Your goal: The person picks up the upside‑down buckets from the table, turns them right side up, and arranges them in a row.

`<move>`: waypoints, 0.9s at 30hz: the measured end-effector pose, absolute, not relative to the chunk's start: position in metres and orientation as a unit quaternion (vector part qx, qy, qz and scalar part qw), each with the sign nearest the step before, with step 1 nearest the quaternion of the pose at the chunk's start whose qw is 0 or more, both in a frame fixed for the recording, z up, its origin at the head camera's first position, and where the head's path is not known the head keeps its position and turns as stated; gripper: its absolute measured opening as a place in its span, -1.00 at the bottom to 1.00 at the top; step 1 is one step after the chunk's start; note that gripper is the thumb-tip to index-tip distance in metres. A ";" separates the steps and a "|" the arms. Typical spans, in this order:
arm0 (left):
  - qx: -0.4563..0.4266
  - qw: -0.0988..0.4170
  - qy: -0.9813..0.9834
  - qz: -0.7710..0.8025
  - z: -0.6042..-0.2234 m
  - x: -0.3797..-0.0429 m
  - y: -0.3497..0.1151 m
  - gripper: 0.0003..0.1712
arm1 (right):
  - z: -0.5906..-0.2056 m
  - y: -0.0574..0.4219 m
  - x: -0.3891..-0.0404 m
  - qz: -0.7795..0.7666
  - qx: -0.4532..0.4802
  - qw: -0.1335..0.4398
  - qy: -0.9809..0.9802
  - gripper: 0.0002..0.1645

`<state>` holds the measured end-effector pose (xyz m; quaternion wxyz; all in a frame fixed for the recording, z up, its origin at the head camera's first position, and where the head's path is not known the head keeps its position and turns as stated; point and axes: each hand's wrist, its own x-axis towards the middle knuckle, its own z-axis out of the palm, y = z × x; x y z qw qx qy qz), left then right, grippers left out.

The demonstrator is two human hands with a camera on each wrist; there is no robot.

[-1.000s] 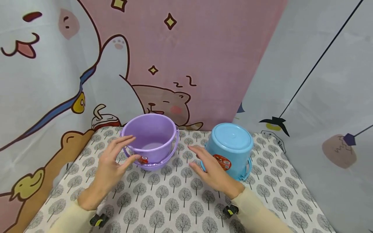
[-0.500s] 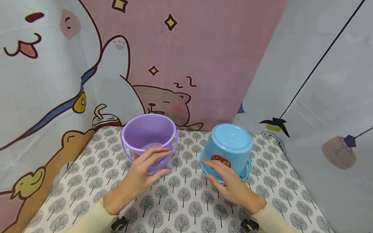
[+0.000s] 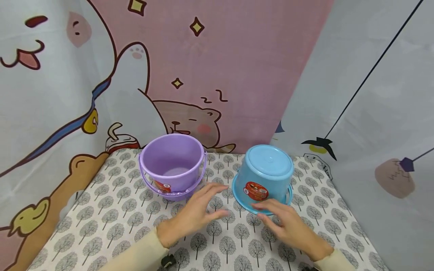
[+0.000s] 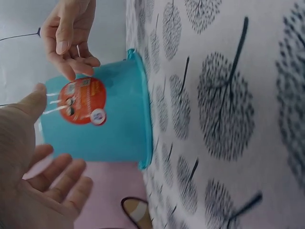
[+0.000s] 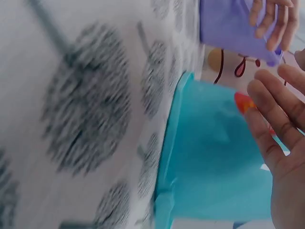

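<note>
A purple bucket (image 3: 173, 158) stands upright at the back left, its handle hanging down in front of it. To its right a light blue bucket (image 3: 269, 165) rests upside down, base up, with a red label (image 3: 256, 191) facing the front. My left hand (image 3: 198, 212) hovers between the two, fingers extended toward the blue bucket and nothing in its grasp. In front of the blue bucket's lower rim is my right hand (image 3: 288, 224), fingers relaxed and holding nothing. The left wrist view shows the blue bucket (image 4: 119, 124) beyond both hands.
A white cloth printed with grey trees (image 3: 210, 248) covers the table. Behind it hangs a pink and white curtain (image 3: 251, 75) with cartoon animals, which also closes off both sides.
My left hand has moved right, from in front of the purple bucket toward the blue one. My right hand has shifted right and nearer to me. Both buckets stay put.
</note>
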<state>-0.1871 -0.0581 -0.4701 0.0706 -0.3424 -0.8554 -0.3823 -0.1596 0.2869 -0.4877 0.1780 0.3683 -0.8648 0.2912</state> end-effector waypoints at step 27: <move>-0.236 -0.065 -0.888 -0.389 -0.507 -0.243 -0.001 0.31 | -0.508 0.363 -0.162 0.233 0.222 0.179 -0.930 -0.63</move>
